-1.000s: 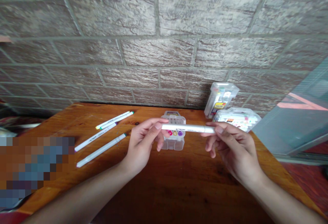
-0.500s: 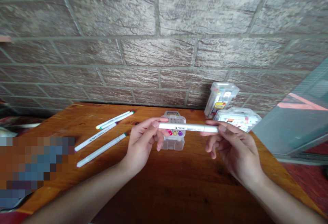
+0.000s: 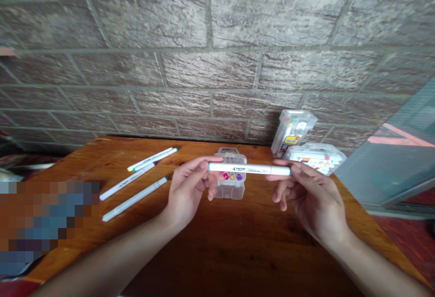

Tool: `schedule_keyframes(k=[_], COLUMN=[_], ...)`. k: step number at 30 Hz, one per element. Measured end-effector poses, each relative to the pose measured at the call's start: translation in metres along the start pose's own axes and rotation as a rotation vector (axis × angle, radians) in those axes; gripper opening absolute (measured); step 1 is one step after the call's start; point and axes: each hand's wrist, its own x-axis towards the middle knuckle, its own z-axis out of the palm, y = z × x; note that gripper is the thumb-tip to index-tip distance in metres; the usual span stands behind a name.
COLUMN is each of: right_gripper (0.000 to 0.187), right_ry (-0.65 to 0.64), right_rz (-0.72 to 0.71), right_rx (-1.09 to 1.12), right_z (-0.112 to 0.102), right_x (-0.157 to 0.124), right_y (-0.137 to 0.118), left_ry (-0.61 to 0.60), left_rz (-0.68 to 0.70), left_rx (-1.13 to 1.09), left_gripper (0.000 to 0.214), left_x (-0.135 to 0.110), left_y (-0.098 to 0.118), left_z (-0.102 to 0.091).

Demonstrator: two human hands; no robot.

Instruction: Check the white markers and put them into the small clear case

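A white marker pen (image 3: 251,169) with dark print and teal-edged ends lies level between my two hands, above the wooden table. My left hand (image 3: 190,188) pinches its left end between thumb and fingers. Its right end is gripped by my right hand (image 3: 314,197), thumb on the near side. Behind and below the marker, a small clear plastic case (image 3: 229,192) stands on the table, with red, yellow and purple marker ends showing in it. The marker hides part of that case.
Several white markers (image 3: 136,199) lie loose at the left of the wooden table (image 3: 217,251). At the back right stand a tall clear marker case (image 3: 294,131) and a wider clear case (image 3: 316,157). A brick wall (image 3: 210,70) rises behind; a glass panel (image 3: 397,152) is at right.
The marker has turned slightly about its length, so its print faces differently and teal shows at its ends. Both hands stay in nearly the same place.
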Motion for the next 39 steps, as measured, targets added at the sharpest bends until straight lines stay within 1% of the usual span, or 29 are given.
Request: schedule_keyframes(k=[11, 19, 24, 29, 34, 39], right_gripper=[0.02, 0.02, 0.02, 0.017, 0.013, 0.014], right_ry=[0.016, 0.035, 0.004, 0.003, 0.001, 0.004], right_rz=[0.003, -0.007, -0.056, -0.102, -0.142, -0.149], right_rx=[0.007, -0.016, -0.078, -0.171, -0.222, -0.252], right_z=[0.0018, 0.0025, 0.0021, -0.0004, 0.0003, 0.0018], right_x=[0.0023, 0.0019, 0.0017, 0.0001, -0.0001, 0.0006], right_y=[0.0, 0.0005, 0.0022, 0.0061, 0.0073, 0.0069], left_ry=[-0.051, -0.045, -0.016, 0.024, 0.034, 0.031], left_rz=[0.046, 0.112, 0.1, 0.103, 0.11, 0.118], left_rx=[-0.002, 0.135, 0.193, 0.29, 0.381, 0.45], left_gripper=[0.024, 0.022, 0.019, 0.019, 0.02, 0.018], left_x=[0.0, -0.0017, -0.0008, -0.0005, -0.0014, -0.0018], left_y=[-0.0019, -0.0042, -0.0048, -0.0026, 0.0006, 0.0016], left_z=[-0.0013, -0.0028, -0.0011, 0.0033, 0.0059, 0.0059])
